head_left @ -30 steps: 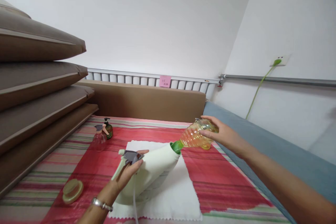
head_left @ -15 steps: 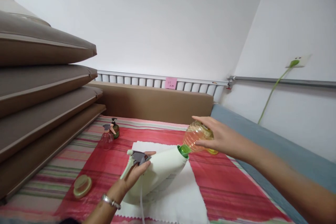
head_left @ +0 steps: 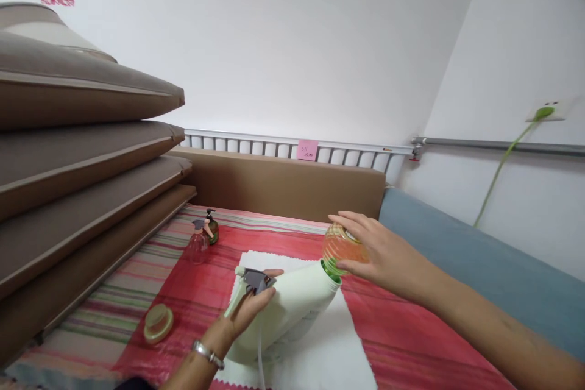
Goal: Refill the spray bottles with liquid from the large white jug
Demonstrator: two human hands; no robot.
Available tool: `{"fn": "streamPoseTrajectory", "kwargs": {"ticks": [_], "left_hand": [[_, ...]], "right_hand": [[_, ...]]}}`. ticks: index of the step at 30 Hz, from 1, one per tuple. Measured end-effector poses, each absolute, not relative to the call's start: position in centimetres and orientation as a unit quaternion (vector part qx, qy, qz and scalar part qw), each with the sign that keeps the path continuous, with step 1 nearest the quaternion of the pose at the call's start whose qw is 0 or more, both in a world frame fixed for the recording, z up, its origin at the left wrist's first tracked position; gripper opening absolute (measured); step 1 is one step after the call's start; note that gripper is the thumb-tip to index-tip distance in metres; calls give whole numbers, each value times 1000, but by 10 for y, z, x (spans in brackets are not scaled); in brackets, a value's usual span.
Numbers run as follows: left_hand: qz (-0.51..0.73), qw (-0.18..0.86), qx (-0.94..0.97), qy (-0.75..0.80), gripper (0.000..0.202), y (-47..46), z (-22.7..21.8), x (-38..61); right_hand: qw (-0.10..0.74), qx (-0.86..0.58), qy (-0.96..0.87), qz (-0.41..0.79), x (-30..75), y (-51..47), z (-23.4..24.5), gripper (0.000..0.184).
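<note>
Over white cloth (head_left: 338, 347), the pale bottle (head_left: 295, 295) slants, mouth (head_left: 337, 281) rightward.

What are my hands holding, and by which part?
Left hand: spray head, by its grey part; any hold on the pale container is unclear. Right hand: ridged bottle, around its body.

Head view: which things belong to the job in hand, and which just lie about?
In the job:
pale green container
ribbed bottle, in the right hand
grey spray head, in the left hand
white cloth, underneath

Apparently lying about:
pink spray bottle
dark pump bottle
round yellowish object
cushions
</note>
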State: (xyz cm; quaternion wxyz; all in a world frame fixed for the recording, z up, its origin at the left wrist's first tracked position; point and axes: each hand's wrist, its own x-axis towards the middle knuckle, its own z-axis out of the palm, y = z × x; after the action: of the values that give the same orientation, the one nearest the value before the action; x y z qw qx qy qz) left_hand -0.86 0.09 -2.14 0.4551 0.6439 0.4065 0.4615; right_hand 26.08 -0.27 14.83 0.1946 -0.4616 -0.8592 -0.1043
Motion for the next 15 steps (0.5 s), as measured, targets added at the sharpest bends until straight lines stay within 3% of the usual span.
{"fn": "streamPoseTrajectory", "kwargs": {"ticks": [15], "left_hand": [[475,475,636,379,45,-1,-23,-6]], "right_hand": [[227,-471,-849,-77,266,9,136,65]]}}
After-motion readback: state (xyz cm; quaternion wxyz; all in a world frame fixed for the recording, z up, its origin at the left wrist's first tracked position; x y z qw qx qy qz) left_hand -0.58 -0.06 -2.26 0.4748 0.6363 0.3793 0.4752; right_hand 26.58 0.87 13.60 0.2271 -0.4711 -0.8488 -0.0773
